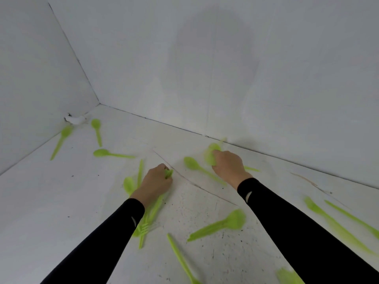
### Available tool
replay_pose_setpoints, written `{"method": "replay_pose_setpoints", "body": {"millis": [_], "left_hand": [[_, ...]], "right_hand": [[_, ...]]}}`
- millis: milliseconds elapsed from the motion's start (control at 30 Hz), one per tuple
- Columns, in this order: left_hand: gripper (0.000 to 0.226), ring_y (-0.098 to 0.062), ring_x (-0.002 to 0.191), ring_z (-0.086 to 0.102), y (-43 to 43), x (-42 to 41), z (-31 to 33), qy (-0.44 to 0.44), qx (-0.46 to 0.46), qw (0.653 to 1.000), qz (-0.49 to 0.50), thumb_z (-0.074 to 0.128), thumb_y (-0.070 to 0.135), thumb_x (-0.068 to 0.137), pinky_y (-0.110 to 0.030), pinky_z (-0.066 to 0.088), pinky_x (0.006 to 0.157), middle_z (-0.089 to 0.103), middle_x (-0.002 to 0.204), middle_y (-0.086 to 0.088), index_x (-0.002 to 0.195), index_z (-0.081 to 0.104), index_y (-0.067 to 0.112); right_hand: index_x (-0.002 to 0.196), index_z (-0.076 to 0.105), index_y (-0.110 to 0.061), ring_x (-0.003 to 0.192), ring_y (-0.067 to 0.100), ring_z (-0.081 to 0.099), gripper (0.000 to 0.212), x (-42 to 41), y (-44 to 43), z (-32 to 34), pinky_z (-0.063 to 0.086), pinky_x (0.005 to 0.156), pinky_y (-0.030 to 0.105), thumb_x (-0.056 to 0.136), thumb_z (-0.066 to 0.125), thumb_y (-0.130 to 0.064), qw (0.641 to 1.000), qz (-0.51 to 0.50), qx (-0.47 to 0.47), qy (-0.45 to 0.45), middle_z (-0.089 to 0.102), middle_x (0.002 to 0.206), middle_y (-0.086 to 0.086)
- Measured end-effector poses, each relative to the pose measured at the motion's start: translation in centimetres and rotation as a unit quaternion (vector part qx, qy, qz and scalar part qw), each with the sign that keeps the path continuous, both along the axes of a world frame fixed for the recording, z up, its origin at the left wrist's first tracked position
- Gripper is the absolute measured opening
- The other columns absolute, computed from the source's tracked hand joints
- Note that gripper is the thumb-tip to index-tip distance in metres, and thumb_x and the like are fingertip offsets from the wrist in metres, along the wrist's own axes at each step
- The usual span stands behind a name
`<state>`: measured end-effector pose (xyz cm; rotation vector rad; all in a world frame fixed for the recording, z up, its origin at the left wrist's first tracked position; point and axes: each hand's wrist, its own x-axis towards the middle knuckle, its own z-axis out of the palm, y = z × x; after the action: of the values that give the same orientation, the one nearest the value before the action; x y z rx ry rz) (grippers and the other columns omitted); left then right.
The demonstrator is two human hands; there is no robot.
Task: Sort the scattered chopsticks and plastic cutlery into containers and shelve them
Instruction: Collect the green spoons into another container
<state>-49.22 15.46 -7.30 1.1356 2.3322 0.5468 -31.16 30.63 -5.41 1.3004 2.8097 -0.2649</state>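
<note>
Several lime-green plastic spoons and forks lie scattered on a white floor. My left hand (156, 184) grips a bunch of green cutlery (150, 214) whose ends, a fork among them, stick out below my wrist. My right hand (228, 168) is curled round a green spoon (212, 153) close to the wall. Between my hands lies a loose spoon (193, 163). More spoons lie at the far left (96, 125), (102, 153), (65, 133). A blurred spoon (231, 221) and a knife-like piece (178, 256) lie nearer to me. No chopsticks or containers are in view.
White walls meet in a corner (99, 103) at the back left, with a small white scrap (74, 119) at its foot. A crack (192, 182) runs across the speckled floor. More green cutlery (336, 224) lies blurred at the right edge.
</note>
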Motion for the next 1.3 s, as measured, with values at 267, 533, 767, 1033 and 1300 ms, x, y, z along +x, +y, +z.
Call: {"method": "replay_pose_setpoints", "body": {"millis": [267,533,767,1033,1300], "left_hand": [[0.023,-0.022,0.065,0.065,2.7,0.6,2.7,-0.132,0.129,0.982,0.040,0.046,0.005,0.094,-0.027,0.056,0.049,0.057,0.084,-0.011,0.108,0.057,0.019],[0.043,-0.024,0.070,0.061,7.1,2.0,0.2,-0.087,0.081,0.992,0.045,0.075,0.033,0.084,-0.039,0.059,0.063,0.057,0.105,-0.011,0.109,0.053,0.006],[0.020,-0.015,0.052,0.059,7.3,4.7,1.9,-0.119,0.135,0.982,0.050,0.066,0.016,0.091,-0.018,0.049,0.043,0.057,0.097,-0.006,0.107,0.057,0.008],[0.009,-0.024,0.082,0.070,3.6,9.6,9.8,-0.247,0.251,0.936,0.014,0.063,0.007,0.093,-0.035,0.062,0.069,0.063,0.100,-0.017,0.092,0.054,0.009],[0.011,-0.029,0.083,0.072,0.6,23.6,12.6,-0.284,0.254,0.922,-0.064,0.061,0.011,0.094,-0.041,0.062,0.074,0.068,0.097,-0.018,0.103,0.056,0.006]], "right_hand": [[0.114,0.055,-0.010,0.063,0.027,0.051,0.033,-1.5,2.6,-2.1,0.025,0.048,0.028,0.085,0.051,0.004,0.995,0.031,0.065,-0.073,0.048,0.121,0.005],[0.109,0.065,-0.018,0.084,0.016,0.058,0.022,3.0,-0.4,0.1,0.047,0.071,0.030,0.093,0.064,-0.033,0.952,-0.045,-0.094,0.287,0.062,0.102,-0.004],[0.096,0.065,-0.014,0.046,0.011,0.038,0.007,11.7,-2.2,5.8,0.047,0.053,0.027,0.095,0.062,-0.020,0.787,-0.204,-0.350,0.464,0.075,0.102,-0.002],[0.106,0.066,-0.010,0.048,0.011,0.029,0.017,24.8,-7.3,10.0,0.035,0.044,0.020,0.094,0.064,-0.022,0.721,-0.287,-0.356,0.521,0.075,0.099,0.004],[0.111,0.068,-0.007,0.050,0.010,0.031,0.021,36.8,-15.3,11.3,0.033,0.041,0.019,0.095,0.062,-0.020,0.739,-0.325,-0.334,0.487,0.074,0.095,0.004]]}}
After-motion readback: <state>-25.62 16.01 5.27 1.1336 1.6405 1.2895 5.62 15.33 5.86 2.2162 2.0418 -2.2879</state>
